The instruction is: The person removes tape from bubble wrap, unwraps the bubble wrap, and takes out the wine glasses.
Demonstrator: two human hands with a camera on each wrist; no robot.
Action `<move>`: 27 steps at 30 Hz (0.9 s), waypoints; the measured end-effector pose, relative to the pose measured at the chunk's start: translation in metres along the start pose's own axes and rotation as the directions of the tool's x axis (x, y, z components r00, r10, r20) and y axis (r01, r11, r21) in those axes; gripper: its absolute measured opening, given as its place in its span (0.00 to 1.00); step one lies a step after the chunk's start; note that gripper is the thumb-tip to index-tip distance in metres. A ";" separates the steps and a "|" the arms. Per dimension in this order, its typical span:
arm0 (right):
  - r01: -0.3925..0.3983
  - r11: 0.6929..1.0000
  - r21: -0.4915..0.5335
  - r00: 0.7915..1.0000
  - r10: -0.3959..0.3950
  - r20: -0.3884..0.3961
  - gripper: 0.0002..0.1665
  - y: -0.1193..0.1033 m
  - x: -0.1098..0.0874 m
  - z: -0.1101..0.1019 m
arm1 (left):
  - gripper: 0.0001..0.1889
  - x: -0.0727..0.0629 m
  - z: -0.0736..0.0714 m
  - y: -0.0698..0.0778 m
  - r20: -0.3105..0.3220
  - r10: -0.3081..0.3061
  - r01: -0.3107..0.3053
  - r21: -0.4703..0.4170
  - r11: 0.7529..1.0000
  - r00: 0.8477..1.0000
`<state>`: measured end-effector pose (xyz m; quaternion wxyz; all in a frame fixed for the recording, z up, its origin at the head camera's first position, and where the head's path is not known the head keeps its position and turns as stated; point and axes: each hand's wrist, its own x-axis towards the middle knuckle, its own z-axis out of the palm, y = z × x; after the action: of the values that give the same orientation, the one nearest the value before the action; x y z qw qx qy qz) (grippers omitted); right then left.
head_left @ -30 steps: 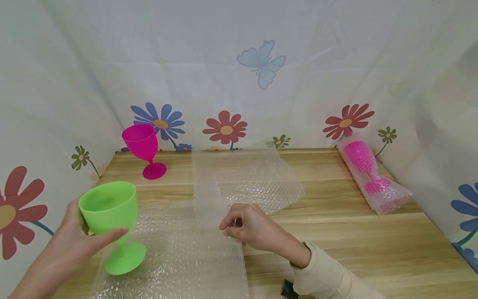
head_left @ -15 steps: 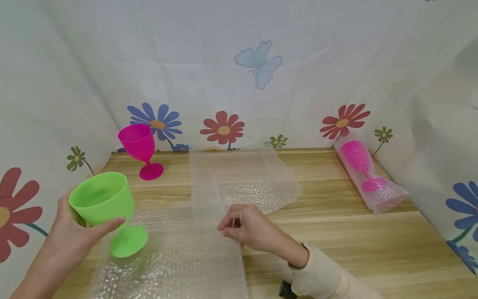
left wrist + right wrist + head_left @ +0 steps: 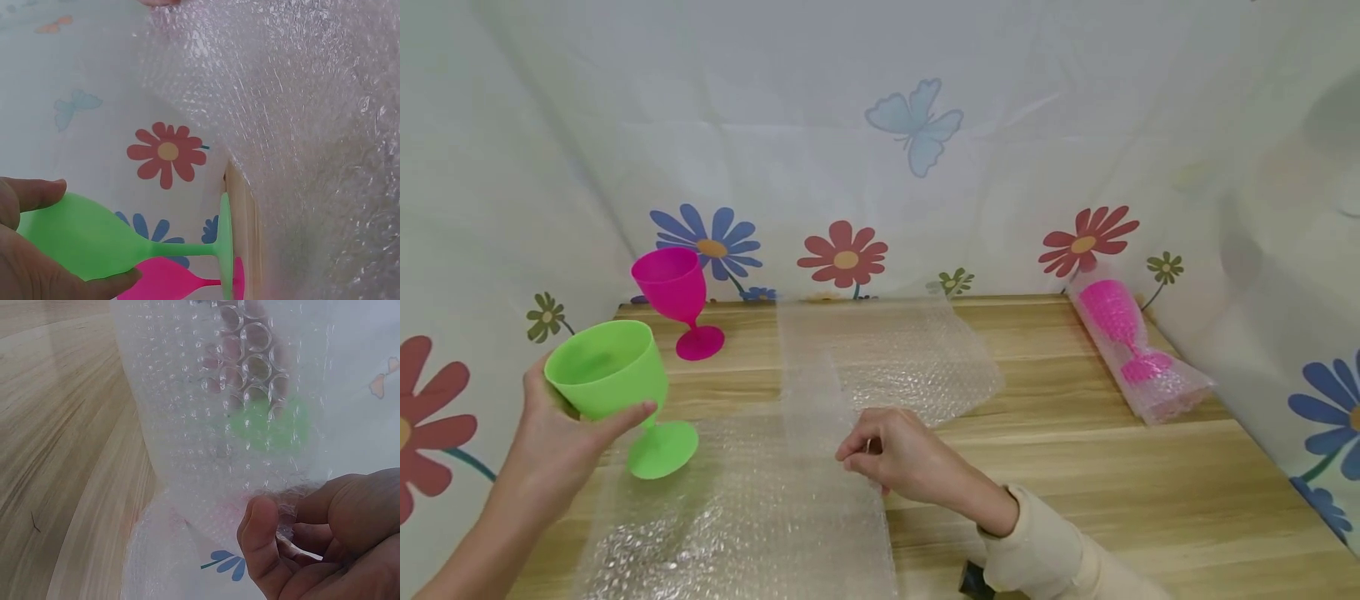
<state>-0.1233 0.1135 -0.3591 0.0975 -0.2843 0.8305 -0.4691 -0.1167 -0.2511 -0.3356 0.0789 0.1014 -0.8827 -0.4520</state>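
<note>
My left hand (image 3: 561, 442) grips a light green plastic goblet (image 3: 606, 379) by its bowl, thumb on the near side. The goblet tilts, its foot overlapping the left part of a bubble wrap sheet (image 3: 752, 517) in the head view. In the left wrist view the green bowl (image 3: 87, 231) lies between thumb and fingers. My right hand (image 3: 910, 458) pinches the upper right part of the sheet between thumb and fingertips. The right wrist view shows the lifted bubble wrap (image 3: 187, 412) with the green goblet blurred behind it.
A magenta goblet (image 3: 673, 287) stands at the back left of the wooden table (image 3: 1075, 492). Another sheet of bubble wrap (image 3: 917, 367) lies behind the front one. At the right lies a pink goblet wrapped in bubble wrap (image 3: 1116, 321). Flowered cloth walls (image 3: 775, 167) enclose the table.
My left hand has moved the green goblet away from me and a little left, its foot now higher in view. My right hand keeps its pinch in place. The head view has shifted slightly.
</note>
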 end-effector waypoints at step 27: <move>0.002 1.000 0.003 1.000 -0.002 0.004 0.03 0.003 -0.004 -0.004 | 0.56 0.048 0.007 0.006 -0.099 0.014 -0.023 -0.094 0.995 0.995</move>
<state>-0.1230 0.1193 -0.3598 0.0994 -0.2858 0.8292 -0.4699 -0.1658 -0.2545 -0.3326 0.1310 0.1113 -0.8562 -0.4871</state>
